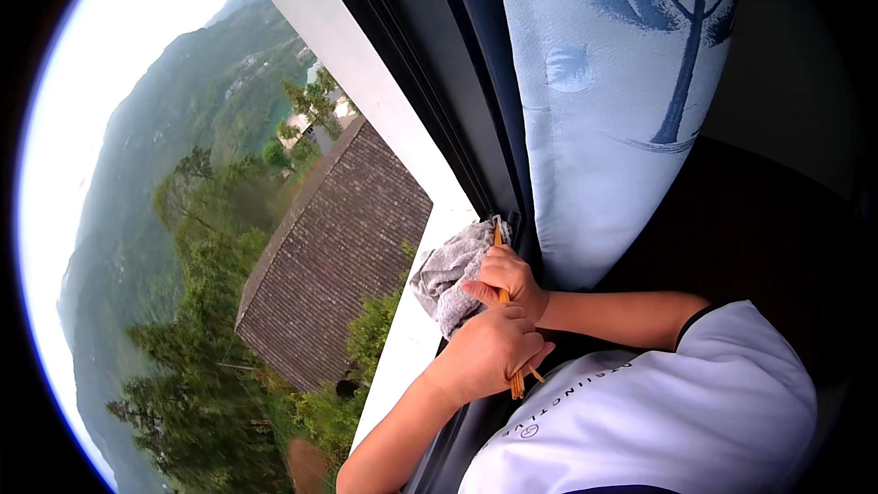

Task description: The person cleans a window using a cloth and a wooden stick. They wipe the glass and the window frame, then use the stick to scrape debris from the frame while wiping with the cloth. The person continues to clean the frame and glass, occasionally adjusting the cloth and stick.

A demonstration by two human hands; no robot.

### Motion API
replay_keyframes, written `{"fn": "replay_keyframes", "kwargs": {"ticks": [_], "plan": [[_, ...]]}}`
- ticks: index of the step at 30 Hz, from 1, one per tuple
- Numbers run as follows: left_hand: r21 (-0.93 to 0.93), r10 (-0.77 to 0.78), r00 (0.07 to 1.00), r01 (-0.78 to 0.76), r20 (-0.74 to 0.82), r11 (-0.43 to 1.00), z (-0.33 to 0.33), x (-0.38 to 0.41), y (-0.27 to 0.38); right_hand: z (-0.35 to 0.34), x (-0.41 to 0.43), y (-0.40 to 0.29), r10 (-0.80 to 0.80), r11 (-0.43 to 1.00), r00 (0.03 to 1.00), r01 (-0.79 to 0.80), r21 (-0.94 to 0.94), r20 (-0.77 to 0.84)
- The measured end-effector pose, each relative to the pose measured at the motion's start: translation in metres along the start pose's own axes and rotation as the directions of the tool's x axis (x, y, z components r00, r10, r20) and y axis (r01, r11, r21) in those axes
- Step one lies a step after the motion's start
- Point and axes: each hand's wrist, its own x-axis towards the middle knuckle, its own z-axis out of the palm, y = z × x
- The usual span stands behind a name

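Observation:
A bundle of slim yellow-brown sticks [517,386], which look like wooden chopsticks, runs under both hands. My left hand [483,353] is closed around the lower part, and the stick ends poke out below its fingers. Just above it, my right hand [511,279] grips the same sticks higher up, its thumb against a crumpled grey cloth [449,274]. The upper tip of the sticks presses on the cloth at the corner of a dark window frame [473,82]. Part of the cloth rests on the white sill [405,329]. My hands hide the middle of the sticks.
A pale blue curtain [610,96] with a tree print hangs beside the frame. White wall [363,48] edges the opening. Outside, well below, lie a tiled roof [336,254], trees [206,370] and misty hills [158,110]. My white shirt [638,418] is close under my hands.

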Motion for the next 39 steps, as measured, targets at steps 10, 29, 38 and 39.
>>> {"fn": "replay_keyframes", "kwargs": {"ticks": [10, 29, 38, 39], "plan": [[-0.023, 0.024, 0.993, -0.027, -0.118, 0.999, 0.014, 0.0, -0.011, 0.005, -0.002, 0.017, -0.062, 0.994, 0.997, 0.057, -0.096, -0.05], [-0.835, -0.698, 0.459, -0.329, -0.55, 0.441, -0.029, -0.049, -0.083, 0.049, 0.069, 0.003, 0.526, 0.812, 0.686, -0.228, -0.538, 0.503], [-0.913, -0.844, 0.365, -0.263, -0.393, 0.311, -0.068, -0.077, -0.077, 0.08, 0.07, -0.028, 0.611, 0.774, 0.615, -0.331, -0.539, 0.499], [-0.916, -0.835, 0.379, -0.213, -0.399, 0.341, -0.07, -0.083, -0.067, 0.083, 0.065, -0.035, 0.595, 0.791, 0.619, -0.341, -0.508, 0.512]]}}
